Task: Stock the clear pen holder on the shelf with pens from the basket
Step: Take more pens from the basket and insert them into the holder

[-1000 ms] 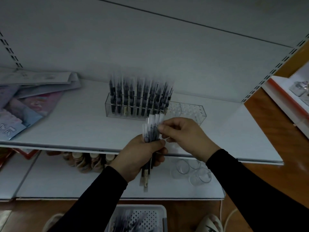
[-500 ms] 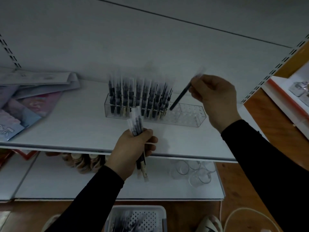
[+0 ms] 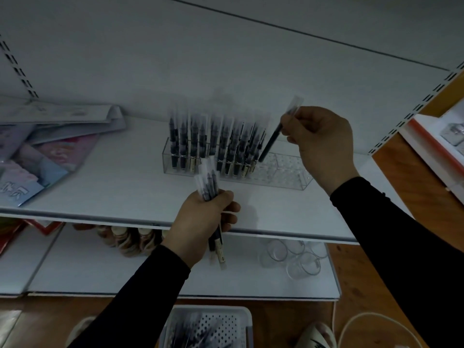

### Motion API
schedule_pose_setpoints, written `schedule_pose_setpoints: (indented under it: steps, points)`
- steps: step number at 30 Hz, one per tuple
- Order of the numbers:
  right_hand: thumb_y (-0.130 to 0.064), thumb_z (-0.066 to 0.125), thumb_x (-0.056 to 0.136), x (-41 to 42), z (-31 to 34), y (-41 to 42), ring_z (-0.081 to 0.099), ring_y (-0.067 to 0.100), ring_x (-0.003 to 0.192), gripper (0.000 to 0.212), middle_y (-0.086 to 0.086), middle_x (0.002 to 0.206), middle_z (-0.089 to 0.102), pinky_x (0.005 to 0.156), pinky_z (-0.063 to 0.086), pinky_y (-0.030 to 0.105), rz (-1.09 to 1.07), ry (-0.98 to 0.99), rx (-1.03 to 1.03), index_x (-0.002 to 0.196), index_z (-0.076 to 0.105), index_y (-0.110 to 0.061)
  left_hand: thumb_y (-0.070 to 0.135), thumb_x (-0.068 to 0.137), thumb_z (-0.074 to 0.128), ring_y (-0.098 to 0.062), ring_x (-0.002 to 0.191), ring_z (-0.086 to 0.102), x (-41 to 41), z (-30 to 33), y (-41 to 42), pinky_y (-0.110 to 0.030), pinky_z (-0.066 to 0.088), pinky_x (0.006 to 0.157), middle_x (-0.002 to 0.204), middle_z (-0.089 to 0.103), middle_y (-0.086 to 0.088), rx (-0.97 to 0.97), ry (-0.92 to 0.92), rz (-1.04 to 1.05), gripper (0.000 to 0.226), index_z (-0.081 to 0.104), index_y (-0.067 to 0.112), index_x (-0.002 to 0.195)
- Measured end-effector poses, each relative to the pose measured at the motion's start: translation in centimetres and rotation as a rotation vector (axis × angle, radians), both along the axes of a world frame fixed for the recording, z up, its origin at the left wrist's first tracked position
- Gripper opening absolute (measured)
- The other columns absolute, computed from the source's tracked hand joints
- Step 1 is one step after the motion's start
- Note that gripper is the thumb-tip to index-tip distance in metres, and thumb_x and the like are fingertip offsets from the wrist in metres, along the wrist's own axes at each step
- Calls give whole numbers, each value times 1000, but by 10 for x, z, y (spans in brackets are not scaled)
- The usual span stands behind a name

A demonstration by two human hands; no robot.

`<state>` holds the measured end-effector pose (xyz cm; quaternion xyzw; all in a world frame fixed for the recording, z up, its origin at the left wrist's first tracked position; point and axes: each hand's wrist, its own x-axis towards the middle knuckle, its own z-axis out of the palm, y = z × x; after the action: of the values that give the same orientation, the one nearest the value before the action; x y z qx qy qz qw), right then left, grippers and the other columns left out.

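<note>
A white shop shelf ran across the dim view, with a lower shelf beneath it and a wooden floor below. On the upper shelf stood the clear pen holder, its left and middle holes filled with upright dark pens and its right part showing bare holes. The right hand pinched 1 pen near its clear cap, the grip closed on it; the pen's long axis sloped down and to the left, its lower tip just at the first free holes beside the standing rows. Seating it would likely call for tipping it upright over a hole and lowering. The left hand gripped a small bundle of pens in front of the shelf edge, near the holder but lower. The white basket with more pens sat on the floor below, between the arms.
</note>
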<state>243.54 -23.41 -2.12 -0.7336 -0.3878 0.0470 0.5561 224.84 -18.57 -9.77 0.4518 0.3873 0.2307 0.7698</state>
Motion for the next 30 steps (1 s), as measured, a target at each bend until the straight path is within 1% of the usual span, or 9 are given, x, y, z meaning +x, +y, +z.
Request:
schedule_pose_setpoints:
  steps: [4, 10, 15, 20, 22, 25, 30]
  points:
    - [-24, 69, 88, 0, -1, 0, 71, 14, 77, 13, -2, 82, 73, 77, 59, 35, 3, -6, 0, 97, 71, -14, 16, 94, 57, -11, 52, 60, 0, 1, -1, -23, 48, 49, 71, 68, -5, 2, 0, 0, 9, 60, 7, 93]
    - [-24, 69, 88, 1, -4, 3, 71, 13, 75, 17, -1, 82, 73, 77, 60, 33, -5, -11, -12, 99, 71, -11, 16, 94, 57, -11, 52, 60, 0, 0, 0, -23, 48, 49, 72, 68, -6, 10, 5, 5, 9, 60, 7, 93]
    - [-22, 69, 88, 1, -9, 3, 70, 13, 76, 14, 0, 82, 73, 76, 60, 32, -1, -4, -18, 97, 70, -11, 16, 94, 57, -11, 51, 59, 0, 0, 1, -23, 48, 49, 73, 68, -6, 4, 6, 2, 9, 60, 8, 91]
    - [-27, 70, 87, -3, -21, 4, 70, 12, 80, 5, -2, 84, 73, 81, 59, 36, 6, -49, -89, 89, 69, -24, 15, 95, 56, -12, 52, 59, 0, 2, 0, -23, 47, 48, 72, 67, -5, 5, 4, 1, 9, 59, 10, 88]
    - [-28, 71, 86, -4, -26, 3, 70, 12, 79, 5, -2, 83, 72, 82, 58, 35, -5, -47, -109, 87, 68, -24, 15, 95, 56, -12, 52, 59, 0, 2, 0, -23, 47, 48, 72, 68, -5, 7, 8, 1, 9, 60, 10, 88]
    - [-28, 71, 87, -6, -33, 1, 69, 11, 79, 8, -2, 84, 72, 82, 58, 32, -15, -32, -144, 88, 69, -21, 16, 95, 57, -12, 53, 60, 0, 2, 0, -23, 48, 48, 73, 68, -5, 9, 15, 0, 9, 60, 9, 89]
    - [-30, 70, 87, -7, -37, 0, 69, 11, 78, 7, -2, 83, 73, 80, 58, 31, -17, -30, -163, 85, 67, -24, 17, 94, 57, -13, 54, 60, 0, 3, 0, -23, 48, 49, 72, 68, -5, 2, 23, -6, 9, 60, 9, 92]
